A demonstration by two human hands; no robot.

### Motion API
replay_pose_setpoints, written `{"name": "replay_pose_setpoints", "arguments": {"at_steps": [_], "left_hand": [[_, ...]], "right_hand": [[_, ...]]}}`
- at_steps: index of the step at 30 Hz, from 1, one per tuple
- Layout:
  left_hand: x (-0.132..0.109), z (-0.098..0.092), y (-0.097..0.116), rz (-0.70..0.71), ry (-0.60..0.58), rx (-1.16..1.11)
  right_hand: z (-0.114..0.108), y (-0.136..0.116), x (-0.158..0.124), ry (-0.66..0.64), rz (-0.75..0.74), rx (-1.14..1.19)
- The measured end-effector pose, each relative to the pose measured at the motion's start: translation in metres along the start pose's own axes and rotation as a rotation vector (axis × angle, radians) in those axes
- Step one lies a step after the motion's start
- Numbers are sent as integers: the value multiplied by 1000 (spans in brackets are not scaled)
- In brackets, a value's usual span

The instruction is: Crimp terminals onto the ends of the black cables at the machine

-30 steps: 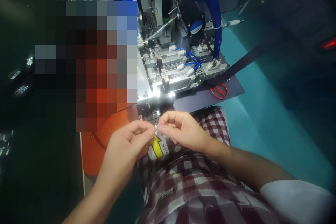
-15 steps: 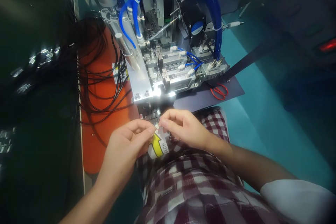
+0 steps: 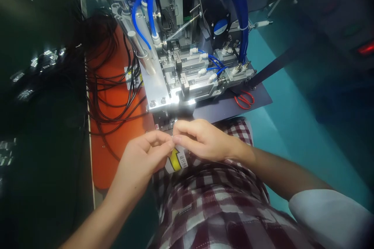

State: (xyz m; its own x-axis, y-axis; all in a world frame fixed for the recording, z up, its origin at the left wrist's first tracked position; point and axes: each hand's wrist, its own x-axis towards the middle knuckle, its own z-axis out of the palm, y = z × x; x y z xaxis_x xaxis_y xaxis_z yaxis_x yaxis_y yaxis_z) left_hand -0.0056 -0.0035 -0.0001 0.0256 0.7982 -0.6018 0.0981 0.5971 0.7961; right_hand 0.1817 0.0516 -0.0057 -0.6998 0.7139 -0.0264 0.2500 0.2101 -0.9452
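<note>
My left hand (image 3: 149, 149) and my right hand (image 3: 201, 140) meet fingertip to fingertip in front of the machine (image 3: 189, 74). Thumb and forefinger are pinched together on each hand. Whatever lies between the fingertips is hidden or too small to name. Just below them is a white label with a yellow arrow (image 3: 175, 161) and printed characters. Beyond the fingers, a dark metal block (image 3: 166, 120) at the machine's front edge is partly covered by my right hand.
Black cables (image 3: 109, 101) lie over an orange board (image 3: 102, 155) on the left. Thick blue air tubes (image 3: 242, 11) arch over the machine. Red-handled scissors (image 3: 244, 100) rest on the dark base plate (image 3: 219, 112) at the right. A checked cloth (image 3: 204, 202) covers my lap.
My right hand has shifted slightly left, so its fingertips now touch those of my left hand. A small pale piece seen between the fingertips earlier is now covered.
</note>
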Motion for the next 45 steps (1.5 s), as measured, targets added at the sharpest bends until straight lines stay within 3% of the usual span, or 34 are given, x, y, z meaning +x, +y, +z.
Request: {"name": "replay_pose_setpoints", "arguments": {"at_steps": [4,9,15,19,30,45], "left_hand": [[1,-1,3,20,-33,-13],[0,2,6,122,89,122],[10,4,-2,772,210,699],[25,-1,-6,1032,246,895],[36,-8,-11,1047,247,961],[39,-10,-14,1049,256,1060]], "right_hand": [[7,13,3,24,-38,292],[14,24,5,144,64,596],[16,35,4,227,150,679],[20,42,11,312,171,650],[23,44,21,357,258,636],[30,54,18,413,179,412]]}}
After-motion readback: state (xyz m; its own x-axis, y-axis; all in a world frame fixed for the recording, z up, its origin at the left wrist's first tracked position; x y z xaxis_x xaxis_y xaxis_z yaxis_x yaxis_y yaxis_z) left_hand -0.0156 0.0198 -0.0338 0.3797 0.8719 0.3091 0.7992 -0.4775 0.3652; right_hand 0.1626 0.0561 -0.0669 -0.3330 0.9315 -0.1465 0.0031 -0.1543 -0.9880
